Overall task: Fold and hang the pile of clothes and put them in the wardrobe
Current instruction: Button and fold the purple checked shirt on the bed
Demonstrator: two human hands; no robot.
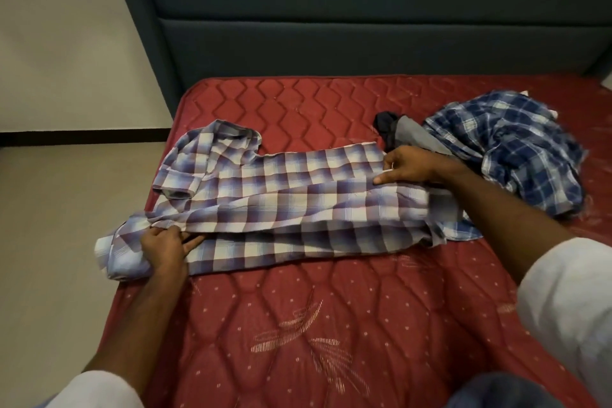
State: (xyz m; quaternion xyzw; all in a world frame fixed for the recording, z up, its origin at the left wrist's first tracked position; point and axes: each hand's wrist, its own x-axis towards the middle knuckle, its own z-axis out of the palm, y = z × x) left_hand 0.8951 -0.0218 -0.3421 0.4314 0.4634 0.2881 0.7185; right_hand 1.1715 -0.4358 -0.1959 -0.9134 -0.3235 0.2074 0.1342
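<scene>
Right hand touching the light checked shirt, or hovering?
Touching. The head view shows the right hand with fingertips pinching the edge of the light checked shirt at its right end, no gap visible.

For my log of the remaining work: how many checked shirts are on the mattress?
2. The pale checked shirt lies spread under both hands; the dark blue checked shirt is crumpled at the right. Others may be hidden beneath it.

A red quilted mattress (331,325) with a stitched diamond pattern, small pale dots and an embroidered leaf motif filled the lower half of the view. Behind it stood a dark teal upholstered headboard (331,26) with horizontal panels. To the left were a beige wall (66,60), a black skirting strip (82,136) and a beige floor (59,225).
</scene>
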